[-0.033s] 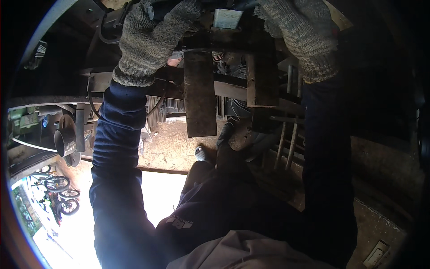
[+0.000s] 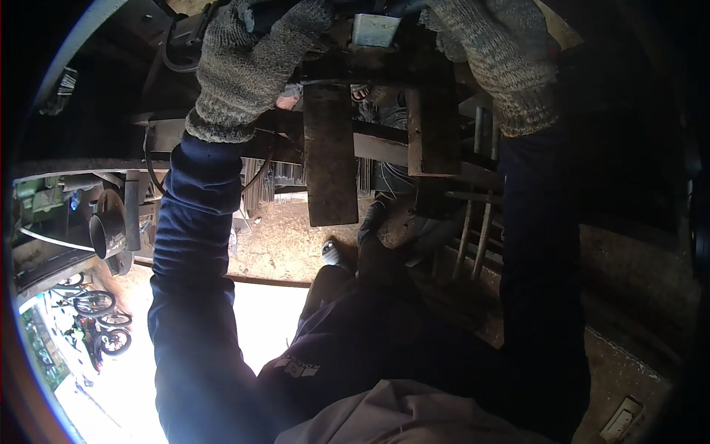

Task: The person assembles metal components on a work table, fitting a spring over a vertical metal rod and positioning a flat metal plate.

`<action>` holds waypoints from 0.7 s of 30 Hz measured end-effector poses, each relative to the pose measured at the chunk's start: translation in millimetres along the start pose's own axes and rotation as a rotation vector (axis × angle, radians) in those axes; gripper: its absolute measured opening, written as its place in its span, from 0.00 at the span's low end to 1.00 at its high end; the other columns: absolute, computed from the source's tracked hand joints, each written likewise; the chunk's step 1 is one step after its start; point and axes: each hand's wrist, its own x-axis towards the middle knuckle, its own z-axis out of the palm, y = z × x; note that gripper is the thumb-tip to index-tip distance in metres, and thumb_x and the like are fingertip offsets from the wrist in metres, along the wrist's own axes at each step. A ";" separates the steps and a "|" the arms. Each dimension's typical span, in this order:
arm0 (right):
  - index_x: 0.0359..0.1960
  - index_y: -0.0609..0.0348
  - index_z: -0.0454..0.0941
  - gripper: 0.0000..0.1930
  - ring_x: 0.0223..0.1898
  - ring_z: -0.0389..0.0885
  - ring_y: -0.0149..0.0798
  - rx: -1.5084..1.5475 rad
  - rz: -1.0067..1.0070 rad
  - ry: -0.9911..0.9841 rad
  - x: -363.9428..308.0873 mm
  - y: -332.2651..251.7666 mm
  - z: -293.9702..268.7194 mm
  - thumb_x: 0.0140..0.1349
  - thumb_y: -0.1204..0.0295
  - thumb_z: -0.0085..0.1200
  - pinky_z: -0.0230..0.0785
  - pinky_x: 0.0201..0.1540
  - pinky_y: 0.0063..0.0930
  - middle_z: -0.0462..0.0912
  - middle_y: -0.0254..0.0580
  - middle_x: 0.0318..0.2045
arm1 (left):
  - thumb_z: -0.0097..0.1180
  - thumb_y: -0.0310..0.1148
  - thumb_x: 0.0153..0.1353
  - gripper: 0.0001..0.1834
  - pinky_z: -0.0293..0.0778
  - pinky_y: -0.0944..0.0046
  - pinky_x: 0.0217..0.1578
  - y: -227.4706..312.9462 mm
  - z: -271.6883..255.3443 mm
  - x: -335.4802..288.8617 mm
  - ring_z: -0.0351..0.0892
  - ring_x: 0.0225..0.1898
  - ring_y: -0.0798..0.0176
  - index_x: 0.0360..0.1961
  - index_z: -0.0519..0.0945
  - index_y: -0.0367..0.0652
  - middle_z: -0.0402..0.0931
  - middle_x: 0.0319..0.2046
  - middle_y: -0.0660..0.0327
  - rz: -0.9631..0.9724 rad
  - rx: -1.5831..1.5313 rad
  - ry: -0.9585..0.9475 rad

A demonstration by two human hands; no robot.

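Note:
My left hand [image 2: 255, 66], in a grey knitted glove, reaches to the top of the view. It is closed around a dark rounded bar [image 2: 260, 18], which shows between thumb and fingers. My right hand [image 2: 503, 63], gloved the same way, is curled at the upper right; the upper edge cuts off its fingers, and what they hold is hidden. Between the hands a pale metal block [image 2: 375, 31] sits on a dark machine frame [image 2: 377, 70]. Below hang a long dark plate [image 2: 330, 159] and a shorter dark block [image 2: 435, 137].
A cross beam [image 2: 381, 148] runs under the hands, with thin rods [image 2: 285, 174] behind it. At left stands a round metal pipe end [image 2: 100, 235]; bicycles [image 2: 95, 303] are outside in bright light. Long bars [image 2: 473, 240] lean at right. A foot [image 2: 330, 254] is on the floor below.

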 end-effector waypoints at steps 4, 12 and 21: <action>0.49 0.55 0.79 0.13 0.20 0.74 0.24 0.021 -0.006 0.025 -4.7 -7.8 6.4 0.66 0.71 0.67 0.63 0.18 0.22 0.82 0.33 0.26 | 0.55 0.37 0.74 0.18 0.82 0.68 0.39 3.4 -1.7 -2.2 0.89 0.40 0.64 0.59 0.79 0.38 0.89 0.40 0.54 -0.065 0.086 0.037; 0.50 0.55 0.78 0.14 0.20 0.74 0.23 -0.077 -0.010 0.051 -7.1 -11.4 6.1 0.66 0.70 0.67 0.65 0.20 0.21 0.82 0.32 0.26 | 0.61 0.30 0.69 0.13 0.79 0.64 0.49 22.5 23.8 10.4 0.82 0.46 0.65 0.50 0.81 0.34 0.85 0.46 0.56 0.157 0.060 0.183; 0.50 0.56 0.78 0.14 0.20 0.74 0.23 -0.005 0.001 0.013 -3.5 -0.7 6.5 0.67 0.70 0.66 0.64 0.20 0.20 0.82 0.32 0.26 | 0.57 0.33 0.72 0.17 0.83 0.63 0.48 -2.2 -5.4 0.7 0.89 0.44 0.61 0.57 0.81 0.37 0.89 0.42 0.55 0.120 0.015 -0.027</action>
